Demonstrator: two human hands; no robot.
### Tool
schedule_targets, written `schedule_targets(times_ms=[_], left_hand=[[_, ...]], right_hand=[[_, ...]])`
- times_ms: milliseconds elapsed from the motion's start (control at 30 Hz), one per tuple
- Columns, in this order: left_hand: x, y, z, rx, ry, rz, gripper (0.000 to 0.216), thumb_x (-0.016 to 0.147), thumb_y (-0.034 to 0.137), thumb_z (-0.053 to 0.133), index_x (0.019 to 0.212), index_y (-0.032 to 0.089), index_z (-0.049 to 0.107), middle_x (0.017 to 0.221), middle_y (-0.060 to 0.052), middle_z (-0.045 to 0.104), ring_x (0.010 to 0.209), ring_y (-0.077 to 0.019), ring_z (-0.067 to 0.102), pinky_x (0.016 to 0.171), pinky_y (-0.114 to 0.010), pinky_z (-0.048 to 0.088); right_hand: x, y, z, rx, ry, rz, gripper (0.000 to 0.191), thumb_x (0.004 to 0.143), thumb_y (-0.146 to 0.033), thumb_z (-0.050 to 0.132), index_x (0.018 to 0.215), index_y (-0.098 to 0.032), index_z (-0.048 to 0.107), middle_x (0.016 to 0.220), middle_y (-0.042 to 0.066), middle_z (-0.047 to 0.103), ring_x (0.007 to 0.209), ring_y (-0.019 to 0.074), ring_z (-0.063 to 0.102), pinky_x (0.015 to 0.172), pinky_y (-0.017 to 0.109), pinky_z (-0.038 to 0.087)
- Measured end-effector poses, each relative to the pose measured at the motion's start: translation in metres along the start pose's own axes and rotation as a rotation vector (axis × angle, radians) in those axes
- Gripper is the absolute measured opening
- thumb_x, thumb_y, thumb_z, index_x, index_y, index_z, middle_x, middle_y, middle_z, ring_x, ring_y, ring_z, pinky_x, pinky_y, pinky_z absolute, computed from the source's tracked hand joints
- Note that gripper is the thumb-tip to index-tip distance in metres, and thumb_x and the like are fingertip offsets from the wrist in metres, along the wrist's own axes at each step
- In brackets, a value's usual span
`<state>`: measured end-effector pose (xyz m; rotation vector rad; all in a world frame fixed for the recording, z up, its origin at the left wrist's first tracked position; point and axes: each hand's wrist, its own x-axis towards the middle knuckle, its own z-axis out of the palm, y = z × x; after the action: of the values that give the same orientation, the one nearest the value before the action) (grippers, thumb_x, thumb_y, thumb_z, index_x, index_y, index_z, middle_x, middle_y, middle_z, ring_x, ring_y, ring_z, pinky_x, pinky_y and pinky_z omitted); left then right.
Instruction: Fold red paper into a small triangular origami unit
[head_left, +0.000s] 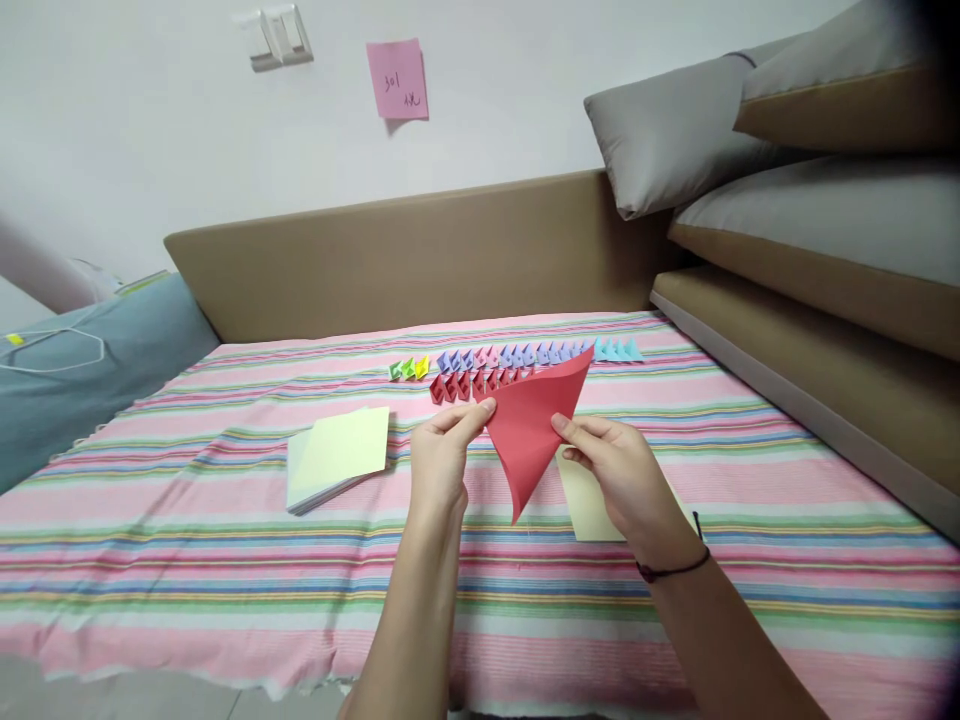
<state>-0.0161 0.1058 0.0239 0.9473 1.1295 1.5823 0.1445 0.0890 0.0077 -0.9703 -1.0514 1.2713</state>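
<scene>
A red sheet of paper [534,425], bent into a triangular shape, is held up above the striped cloth. My left hand [442,455] pinches its left corner between thumb and fingers. On the right edge, my right hand [611,465] grips the same sheet, thumb in front. Behind the red paper stand rows of small folded paper pieces: dark red ones [450,387], purple ones [517,355], light blue ones [619,350] and a few green and yellow ones [409,369]. A pale yellow sheet [589,505] lies partly hidden under my right hand.
A stack of pale yellow paper [341,450] lies on the striped cloth [247,560] to the left. A brown backrest [412,260] runs along the wall at the back. Grey and brown cushions [825,230] pile up on the right. A pink note [397,80] sticks to the wall.
</scene>
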Motion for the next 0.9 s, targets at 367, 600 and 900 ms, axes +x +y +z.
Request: schedule_targets(times_ms=[367, 600, 900], left_hand=[[0.003, -0.006, -0.004, 0.012, -0.031, -0.029, 0.019, 0.056, 0.03, 0.081, 0.063, 0.014, 0.073, 0.063, -0.004, 0.068, 0.061, -0.012, 0.057, 0.066, -0.026, 0.045], [0.007, -0.011, -0.008, 0.03, -0.029, -0.068, 0.019, 0.055, 0.03, 0.082, 0.062, 0.016, 0.074, 0.066, -0.003, 0.069, 0.064, -0.0108, 0.057, 0.067, -0.023, 0.045], [0.008, -0.013, -0.01, 0.051, -0.043, -0.094, 0.019, 0.054, 0.029, 0.083, 0.062, 0.016, 0.074, 0.067, -0.004, 0.07, 0.065, -0.0111, 0.058, 0.067, -0.023, 0.046]], right_hand=[[0.003, 0.008, -0.004, 0.016, -0.02, 0.04, 0.031, 0.072, -0.047, 0.069, 0.077, -0.016, 0.07, 0.083, 0.007, 0.069, 0.078, 0.0191, 0.059, 0.068, 0.03, 0.046], [0.007, 0.014, -0.008, 0.079, 0.001, 0.036, 0.029, 0.07, -0.045, 0.072, 0.078, -0.017, 0.072, 0.086, 0.007, 0.071, 0.08, 0.0193, 0.062, 0.068, 0.029, 0.046], [0.01, 0.016, -0.009, 0.218, 0.026, 0.077, 0.02, 0.07, -0.038, 0.074, 0.077, -0.018, 0.073, 0.083, 0.005, 0.072, 0.078, 0.0148, 0.063, 0.074, 0.026, 0.048]])
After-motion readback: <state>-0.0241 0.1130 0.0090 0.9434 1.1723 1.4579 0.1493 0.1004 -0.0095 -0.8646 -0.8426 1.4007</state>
